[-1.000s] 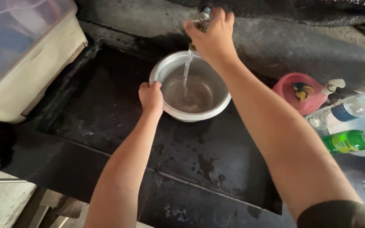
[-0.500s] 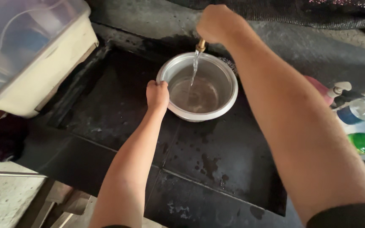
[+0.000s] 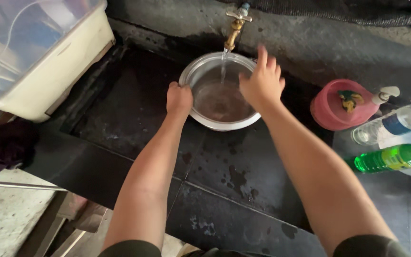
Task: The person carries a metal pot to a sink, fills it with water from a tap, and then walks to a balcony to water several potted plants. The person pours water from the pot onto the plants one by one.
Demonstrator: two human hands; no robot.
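A round metal pot [image 3: 204, 71] stands in a dark stone sink basin [image 3: 134, 109] under a brass tap [image 3: 234, 29]. A thin stream of water [image 3: 223, 64] runs from the tap into the pot, which holds some water. My left hand [image 3: 179, 98] grips the pot's left rim. My right hand [image 3: 262, 82] hovers over the pot's right side with fingers spread, holding nothing.
A large translucent plastic tub [image 3: 29, 52] sits at the left of the sink. At the right stand a pink container [image 3: 338, 105], a clear bottle with a blue label [image 3: 391, 124] and a green bottle [image 3: 388, 158]. The dark wet counter edge [image 3: 243, 209] runs along the front.
My right hand has left the tap handle and come down over the pot's right side, fingers now spread. My left hand stays on the rim. Water still runs.
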